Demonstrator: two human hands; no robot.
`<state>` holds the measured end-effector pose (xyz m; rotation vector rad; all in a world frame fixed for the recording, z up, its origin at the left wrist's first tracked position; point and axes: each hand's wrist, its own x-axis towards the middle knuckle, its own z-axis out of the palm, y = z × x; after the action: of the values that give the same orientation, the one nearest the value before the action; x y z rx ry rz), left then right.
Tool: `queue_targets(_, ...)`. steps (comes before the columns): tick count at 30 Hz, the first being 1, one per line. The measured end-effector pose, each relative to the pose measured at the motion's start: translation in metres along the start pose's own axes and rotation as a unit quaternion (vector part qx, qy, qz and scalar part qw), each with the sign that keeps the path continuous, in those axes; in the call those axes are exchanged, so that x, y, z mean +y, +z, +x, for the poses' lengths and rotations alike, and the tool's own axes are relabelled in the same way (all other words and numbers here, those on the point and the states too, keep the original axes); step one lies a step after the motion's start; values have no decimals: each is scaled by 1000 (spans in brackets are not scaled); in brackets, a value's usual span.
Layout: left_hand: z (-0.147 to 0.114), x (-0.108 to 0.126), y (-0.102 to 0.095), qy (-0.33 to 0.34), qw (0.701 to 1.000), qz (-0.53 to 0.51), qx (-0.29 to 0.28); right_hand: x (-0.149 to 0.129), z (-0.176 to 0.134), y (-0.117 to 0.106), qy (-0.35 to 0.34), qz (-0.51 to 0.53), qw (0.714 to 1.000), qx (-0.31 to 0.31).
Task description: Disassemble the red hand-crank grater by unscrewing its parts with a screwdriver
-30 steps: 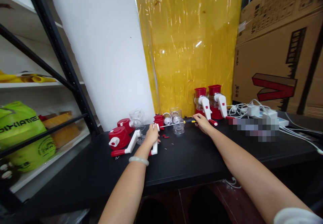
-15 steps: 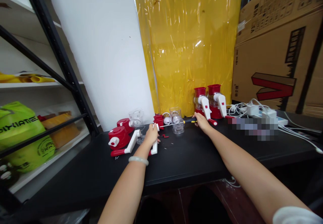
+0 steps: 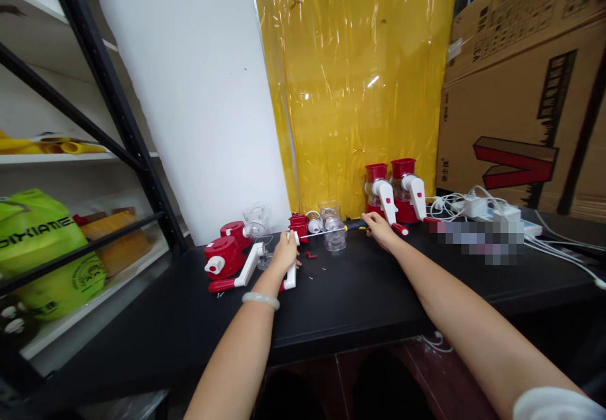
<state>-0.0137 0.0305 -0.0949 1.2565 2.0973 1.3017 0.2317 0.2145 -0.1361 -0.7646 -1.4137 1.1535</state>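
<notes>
My left hand [image 3: 285, 254] is closed around a white crank handle [image 3: 290, 277] with a red grip, held just above the black table. In my right hand [image 3: 377, 227] is a screwdriver [image 3: 355, 225] with a black and yellow handle. Its long shaft points left, and the tip meets the white end of the crank beside my left fingers; the exact contact is too small to see. Behind the shaft stand a clear plastic housing [image 3: 335, 234] and a red part [image 3: 298, 225]. A small red piece [image 3: 310, 255] and tiny screws lie nearby.
On the left sit red bases [image 3: 224, 257], another white crank [image 3: 249, 264] and a clear housing [image 3: 256, 219]. Two assembled red-and-white rotary graters [image 3: 381, 196] stand back right, with white cables and a power strip [image 3: 531, 227] beyond. A large cardboard box [image 3: 516, 117] rises at right.
Both hands keep almost the same place, with the screwdriver still against the crank. The whole view has shifted very slightly.
</notes>
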Motion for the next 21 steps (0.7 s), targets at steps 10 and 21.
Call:
queue_targets(10,1,-1,0,-17,1000,11,-7,-10,-5,3,36,69,997,-8)
queue_targets(21,-3,2,-1,-8,1000,7,-10,-18,-8,3,64,98,993,5)
